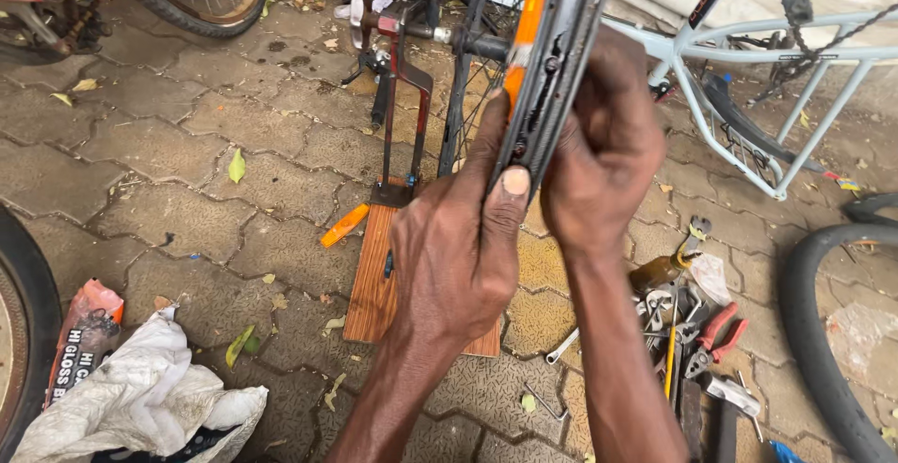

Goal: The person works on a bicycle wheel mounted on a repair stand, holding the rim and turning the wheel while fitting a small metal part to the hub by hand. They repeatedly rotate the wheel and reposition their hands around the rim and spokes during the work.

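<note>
A bicycle wheel rim (552,51) with an orange rim strip stands upright in a dark red truing stand (398,98) bolted to a wooden board (369,276). My left hand (458,238) grips the near edge of the rim from the left, thumb pressed on the rim's face. From the right, my right hand (599,145) wraps around the same rim, fingers over the far side. Both hands hold the rim at its lowest visible part, above the board. The spokes and hub show behind the rim.
Pliers, spanners and other hand tools (692,332) lie on the paving to the right. A pale blue bicycle frame (748,61) lies at upper right, a loose tyre (814,332) at the right edge. White cloth (150,397) and another wheel (19,332) are at lower left.
</note>
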`<state>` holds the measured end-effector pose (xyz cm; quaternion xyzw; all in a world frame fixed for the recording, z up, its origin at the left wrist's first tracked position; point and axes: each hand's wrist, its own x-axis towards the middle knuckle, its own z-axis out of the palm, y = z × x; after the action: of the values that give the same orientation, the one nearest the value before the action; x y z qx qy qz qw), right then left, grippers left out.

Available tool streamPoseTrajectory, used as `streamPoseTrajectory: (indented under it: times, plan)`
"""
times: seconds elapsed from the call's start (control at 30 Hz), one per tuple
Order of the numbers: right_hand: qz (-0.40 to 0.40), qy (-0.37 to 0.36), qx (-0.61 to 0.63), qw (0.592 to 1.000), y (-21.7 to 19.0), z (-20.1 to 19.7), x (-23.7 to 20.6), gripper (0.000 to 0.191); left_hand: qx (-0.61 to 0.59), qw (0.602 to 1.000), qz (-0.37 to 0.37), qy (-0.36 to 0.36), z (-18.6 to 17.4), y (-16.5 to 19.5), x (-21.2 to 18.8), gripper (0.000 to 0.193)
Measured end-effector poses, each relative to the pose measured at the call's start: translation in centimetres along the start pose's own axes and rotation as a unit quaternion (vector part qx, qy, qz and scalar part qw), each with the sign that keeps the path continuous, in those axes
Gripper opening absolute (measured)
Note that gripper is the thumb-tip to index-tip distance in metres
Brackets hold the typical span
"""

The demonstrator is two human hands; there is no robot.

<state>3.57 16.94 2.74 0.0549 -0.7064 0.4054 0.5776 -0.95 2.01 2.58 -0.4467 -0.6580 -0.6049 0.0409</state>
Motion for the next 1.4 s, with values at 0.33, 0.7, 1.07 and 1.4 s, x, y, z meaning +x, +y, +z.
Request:
streamPoseTrajectory:
  times: [0.33, 0.7, 1.07, 1.4]
  plan:
    - [0.049, 0.002, -0.054, 0.997, -0.1, -0.1, 2.6, 0.015, -0.016, 1.000, 0.010, -0.014, -0.3, 0.0, -0.6, 0.067]
    - [-0.004, 0.041, -0.021, 0.999, -1.5, 1.4, 1.6, 0.021, -0.014, 1.000, -0.003, -0.021, -0.6, 0.7, -0.4, 0.064]
    - [-0.164, 0.145, -0.399, 0.890, -1.2, 3.2, 2.4, 0.050, -0.025, 1.000, -0.008, -0.001, -0.6, 0.9, -0.9, 0.060]
    - [0.089, -0.254, -0.027, 0.963, -4.1, -2.7, 5.4, 0.023, -0.044, 0.998, -0.033, -0.026, -0.6, 0.5, -0.9, 0.061]
